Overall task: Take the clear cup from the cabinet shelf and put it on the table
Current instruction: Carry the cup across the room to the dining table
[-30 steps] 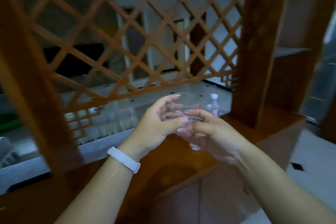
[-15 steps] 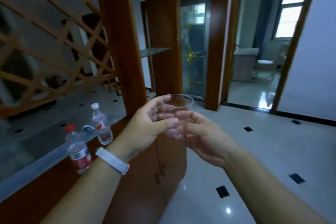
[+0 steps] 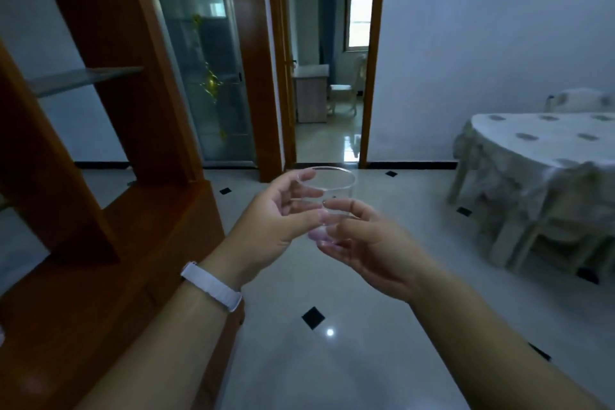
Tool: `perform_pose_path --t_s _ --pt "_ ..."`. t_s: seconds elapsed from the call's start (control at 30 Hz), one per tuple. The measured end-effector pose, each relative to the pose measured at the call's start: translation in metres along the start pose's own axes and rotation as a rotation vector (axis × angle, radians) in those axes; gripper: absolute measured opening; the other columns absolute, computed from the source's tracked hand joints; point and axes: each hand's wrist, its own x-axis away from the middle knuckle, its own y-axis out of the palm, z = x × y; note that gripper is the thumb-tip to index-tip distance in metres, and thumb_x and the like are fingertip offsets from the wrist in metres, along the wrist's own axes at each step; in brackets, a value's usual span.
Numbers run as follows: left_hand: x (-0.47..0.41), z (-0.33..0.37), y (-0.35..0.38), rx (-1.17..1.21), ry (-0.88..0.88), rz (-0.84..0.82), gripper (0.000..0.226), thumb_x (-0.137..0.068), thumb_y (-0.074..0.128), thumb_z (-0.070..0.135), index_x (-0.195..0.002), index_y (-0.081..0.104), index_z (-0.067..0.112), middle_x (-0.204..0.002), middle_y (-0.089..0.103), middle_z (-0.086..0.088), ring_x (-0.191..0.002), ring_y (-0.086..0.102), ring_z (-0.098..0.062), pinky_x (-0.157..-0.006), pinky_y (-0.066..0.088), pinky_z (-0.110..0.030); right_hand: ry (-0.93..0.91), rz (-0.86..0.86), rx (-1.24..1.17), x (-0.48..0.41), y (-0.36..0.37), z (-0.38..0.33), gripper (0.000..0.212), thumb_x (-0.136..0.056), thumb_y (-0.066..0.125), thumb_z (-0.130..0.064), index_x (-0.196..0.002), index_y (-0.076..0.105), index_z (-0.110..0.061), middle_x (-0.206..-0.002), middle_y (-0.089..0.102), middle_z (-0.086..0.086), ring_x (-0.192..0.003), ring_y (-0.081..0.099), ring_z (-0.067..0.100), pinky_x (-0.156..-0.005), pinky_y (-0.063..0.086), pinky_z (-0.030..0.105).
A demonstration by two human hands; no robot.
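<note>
A clear cup [image 3: 332, 186] is held upright in mid-air in front of me, over the tiled floor. My left hand [image 3: 276, 223], with a white wristband, wraps its left side, fingers curled around the wall. My right hand [image 3: 369, 243] grips the cup's lower right side and base. The wooden cabinet [image 3: 109, 226] stands at the left, apart from the cup. The table [image 3: 545, 150], round and draped in a pale patterned cloth, stands at the far right.
Pale chairs [image 3: 545, 243] are tucked under the table. A glossy tiled floor [image 3: 332, 359] with small black insets lies between the cabinet and the table. An open doorway [image 3: 329, 76] leads to another room straight ahead, beside a glass door [image 3: 206, 66].
The view has swung right, away from the cabinet's lattice and the bottles on its counter, and the table has come into sight. Both hands keep holding the cup in front of me.
</note>
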Motion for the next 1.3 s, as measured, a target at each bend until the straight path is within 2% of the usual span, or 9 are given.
perform_pose_path --t_s 0.17,0.4,0.53,0.7,0.8,1.0,1.13,1.3 --pt "-0.062 -0.024 0.006 0.049 0.005 -0.103 0.063 -0.077 0.073 0.024 -0.134 0.047 0.028 -0.12 0.062 -0.001 -0.112 0.062 -0.016 -0.091 0.053 -0.033 -0.043 0.127 0.021 -0.036 -0.031 -0.01 0.047 -0.084 0.061 0.006 -0.128 0.054 -0.011 -0.121 0.062 0.019 -0.107 0.067 0.032 -0.086 0.055 0.033" --pt "-0.147 -0.041 0.004 0.091 0.031 -0.254 0.058 -0.084 0.068 0.014 -0.136 0.045 0.023 -0.122 0.06 -0.006 -0.108 0.063 -0.013 -0.088 0.054 -0.026 -0.114 0.269 -0.04 -0.089 -0.057 -0.031 0.047 -0.084 0.056 0.011 -0.128 0.053 -0.005 -0.119 0.06 0.021 -0.1 0.068 0.032 -0.081 0.055 0.031" --pt "-0.185 -0.05 0.015 0.135 0.048 -0.333 0.057 -0.084 0.069 0.012 -0.135 0.046 0.021 -0.119 0.061 -0.004 -0.102 0.065 -0.008 -0.08 0.054 -0.018 -0.15 0.362 -0.028 -0.102 -0.072 -0.04 0.048 -0.083 0.056 0.01 -0.128 0.052 -0.005 -0.12 0.061 0.021 -0.099 0.069 0.031 -0.08 0.055 0.031" --pt "-0.219 -0.056 0.042 0.185 0.056 -0.437 0.057 -0.083 0.07 0.013 -0.134 0.047 0.023 -0.117 0.062 -0.003 -0.105 0.065 -0.013 -0.08 0.054 -0.023 -0.202 0.463 -0.031 -0.102 -0.096 -0.051 0.042 -0.088 0.05 0.014 -0.125 0.053 -0.004 -0.111 0.064 0.019 -0.093 0.069 0.029 -0.081 0.056 0.031" --pt "-0.232 -0.055 0.065 0.218 0.059 -0.498 0.055 -0.083 0.069 0.009 -0.132 0.049 0.021 -0.116 0.063 -0.004 -0.104 0.066 -0.013 -0.077 0.053 -0.019 -0.224 0.516 -0.046 -0.094 -0.115 -0.056 0.042 -0.086 0.052 0.014 -0.125 0.053 -0.003 -0.109 0.065 0.018 -0.093 0.07 0.029 -0.082 0.056 0.033" --pt "-0.252 -0.052 0.125 0.257 0.043 -0.608 0.051 -0.083 0.065 -0.002 -0.129 0.049 0.015 -0.113 0.063 -0.009 -0.093 0.068 -0.005 -0.073 0.052 -0.015 -0.264 0.618 -0.116 -0.071 -0.164 -0.062 0.04 -0.086 0.051 0.016 -0.122 0.054 -0.002 -0.107 0.064 0.02 -0.091 0.069 0.031 -0.072 0.056 0.028" --pt "-0.266 -0.048 0.183 0.257 0.035 -0.656 0.054 -0.083 0.065 -0.003 -0.132 0.047 0.011 -0.115 0.062 -0.012 -0.091 0.068 -0.004 -0.073 0.053 -0.015 -0.281 0.665 -0.123 -0.045 -0.211 -0.072 0.043 -0.085 0.054 0.014 -0.125 0.053 -0.002 -0.107 0.065 0.02 -0.091 0.07 0.03 -0.074 0.057 0.029" --pt "-0.289 -0.038 0.262 0.272 0.024 -0.702 0.054 -0.083 0.065 -0.003 -0.132 0.048 0.012 -0.122 0.062 -0.019 -0.105 0.066 -0.021 -0.081 0.056 -0.023 -0.307 0.691 -0.139 -0.011 -0.279 -0.096 0.053 -0.071 0.062 0.006 -0.123 0.055 -0.004 -0.11 0.064 0.02 -0.092 0.071 0.03 -0.075 0.055 0.03"
